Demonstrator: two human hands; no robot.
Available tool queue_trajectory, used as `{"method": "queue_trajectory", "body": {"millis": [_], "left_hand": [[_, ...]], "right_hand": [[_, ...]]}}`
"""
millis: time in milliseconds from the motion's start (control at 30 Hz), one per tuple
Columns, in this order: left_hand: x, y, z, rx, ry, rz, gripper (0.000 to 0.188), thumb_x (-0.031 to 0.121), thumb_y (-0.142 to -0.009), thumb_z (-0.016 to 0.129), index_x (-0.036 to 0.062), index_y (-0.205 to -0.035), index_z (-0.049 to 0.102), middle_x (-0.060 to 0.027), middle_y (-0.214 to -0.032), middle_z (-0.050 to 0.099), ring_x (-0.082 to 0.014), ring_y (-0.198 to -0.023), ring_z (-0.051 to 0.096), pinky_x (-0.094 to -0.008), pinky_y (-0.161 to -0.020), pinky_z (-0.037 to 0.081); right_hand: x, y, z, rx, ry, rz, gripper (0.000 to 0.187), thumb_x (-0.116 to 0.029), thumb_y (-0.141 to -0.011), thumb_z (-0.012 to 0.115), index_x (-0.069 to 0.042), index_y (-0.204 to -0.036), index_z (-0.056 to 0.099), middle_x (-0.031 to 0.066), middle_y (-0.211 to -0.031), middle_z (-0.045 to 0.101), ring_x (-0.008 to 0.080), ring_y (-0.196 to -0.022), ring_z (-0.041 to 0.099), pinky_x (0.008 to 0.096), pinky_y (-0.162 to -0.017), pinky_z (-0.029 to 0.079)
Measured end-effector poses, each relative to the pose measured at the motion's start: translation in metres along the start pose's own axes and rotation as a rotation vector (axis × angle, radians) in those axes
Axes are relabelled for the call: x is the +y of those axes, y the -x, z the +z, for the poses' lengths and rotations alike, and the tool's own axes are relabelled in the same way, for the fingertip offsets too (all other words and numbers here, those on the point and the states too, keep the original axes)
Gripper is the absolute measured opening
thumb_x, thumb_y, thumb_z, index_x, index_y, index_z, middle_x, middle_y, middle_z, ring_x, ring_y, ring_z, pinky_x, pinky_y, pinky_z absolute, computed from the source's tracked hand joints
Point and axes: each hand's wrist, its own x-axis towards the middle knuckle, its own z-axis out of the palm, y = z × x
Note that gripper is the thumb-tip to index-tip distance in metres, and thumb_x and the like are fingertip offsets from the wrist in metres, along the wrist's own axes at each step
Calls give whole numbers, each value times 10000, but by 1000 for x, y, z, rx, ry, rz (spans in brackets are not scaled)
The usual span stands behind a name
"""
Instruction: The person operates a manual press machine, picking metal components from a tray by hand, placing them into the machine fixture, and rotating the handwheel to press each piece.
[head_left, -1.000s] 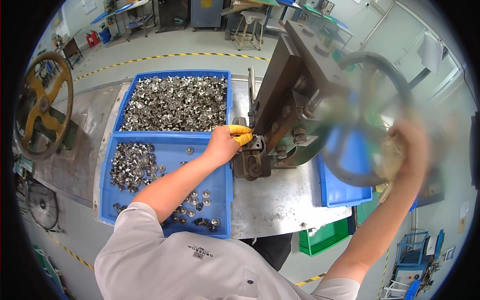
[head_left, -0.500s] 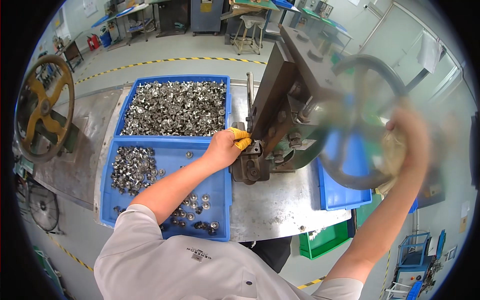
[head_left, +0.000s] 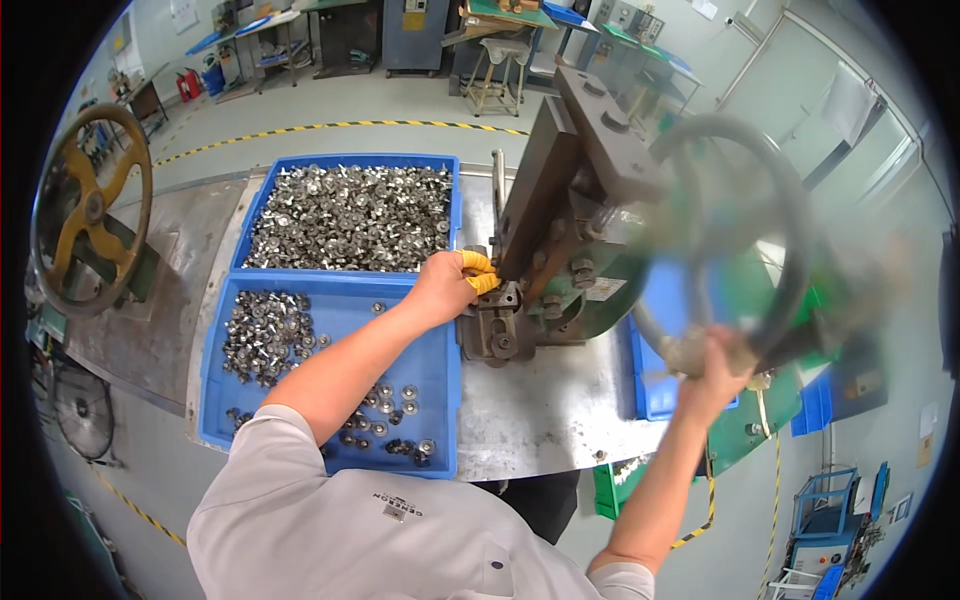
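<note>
My left hand (head_left: 447, 287), with yellow covers on its fingertips, reaches into the tooling (head_left: 500, 322) at the foot of a dark hand press (head_left: 560, 200). Its fingers are pinched together there, and whatever they hold is hidden. My right hand (head_left: 715, 375) is closed around the lower rim of the press's big handwheel (head_left: 790, 220), at a pale wrapped part. The wheel is partly blurred. Beneath my left forearm is a blue tray (head_left: 345, 285) with a pile of small metal parts (head_left: 265, 335) and several loose ones nearer me.
Behind that tray, a second blue tray (head_left: 457, 190) is heaped with similar metal parts. A blue bin (head_left: 650, 390) sits right of the press, and a green bin (head_left: 605, 490) is below the bench edge. Another handwheel (head_left: 93, 207) with yellow spokes stands at far left.
My right hand has swung down and to the left, with the handwheel turning under it. My left hand stays at the tooling, almost unmoved.
</note>
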Motion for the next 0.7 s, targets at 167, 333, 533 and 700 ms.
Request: {"method": "queue_trajectory", "body": {"millis": [167, 333, 533, 700], "left_hand": [[3, 6, -52, 313, -168, -12, 202, 162, -765, 659, 12, -896, 684, -74, -841, 670, -184, -672, 598, -289, -627, 475], [-8, 46, -93, 81, -647, -252, 280, 275, -769, 650, 35, -907, 691, -109, -851, 670, -270, -713, 621, -359, -671, 491], [-51, 73, -92, 20, -957, -225, 267, 283, -795, 624, 57, -918, 695, -114, -876, 668, -303, -733, 623, -378, -676, 494], [-52, 73, -82, -56, -945, -165, 256, 262, -814, 601, 56, -936, 690, -118, -892, 663, -306, -735, 625, -384, -684, 492]], "right_hand": [[-67, -39, 27, -77, 325, 173, 398, 32, -731, 600, -4, -1120, 525, 60, -808, 573, 159, -748, 570, 254, -757, 452], [-99, -79, 35, -228, 433, 269, 428, -78, -752, 615, 11, -1160, 519, 60, -791, 567, 139, -725, 548, 214, -679, 420], [-107, -97, 55, -326, 460, 303, 429, -123, -757, 618, 21, -1151, 528, 64, -763, 561, 130, -697, 532, 206, -636, 404], [-118, -106, 71, -326, 524, 305, 422, -137, -755, 622, 31, -1134, 539, 69, -727, 554, 127, -669, 522, 208, -609, 398]]}}
